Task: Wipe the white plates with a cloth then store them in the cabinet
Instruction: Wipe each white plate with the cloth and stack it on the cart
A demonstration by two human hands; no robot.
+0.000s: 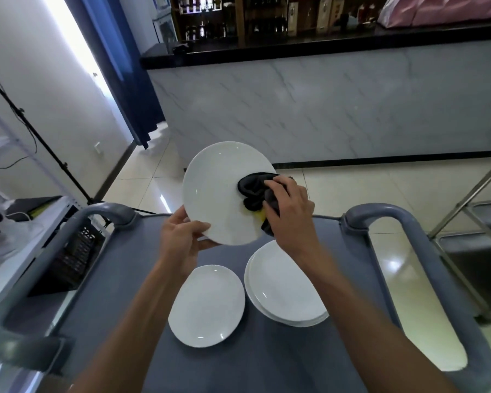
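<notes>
Pinching the lower-left rim of the raised white plate (221,191), left hand (182,236) has its thumb on the upper face and fingers underneath, so the plate tilts toward the camera and its face stays reachable. Right hand (288,211) is curled around a bunched dark cloth (254,191) and presses it against the plate's right side; a bit of yellow shows at the cloth's lower edge, maybe a second layer or a sponge, hard to tell. Plate is held in the air above the grey cart (142,279), clear of the others, likely so wiping pressure goes into the supporting hand and not the stack.

On the cart top: a single oval plate (207,306) to the left, and just beside it a stack of plates (285,285) on the right; count in the stack unclear, at least two rims show. Judged stage: wiping, nothing stored yet. No cabinet is identifiable in view; bar counter (323,109) stands beyond.
</notes>
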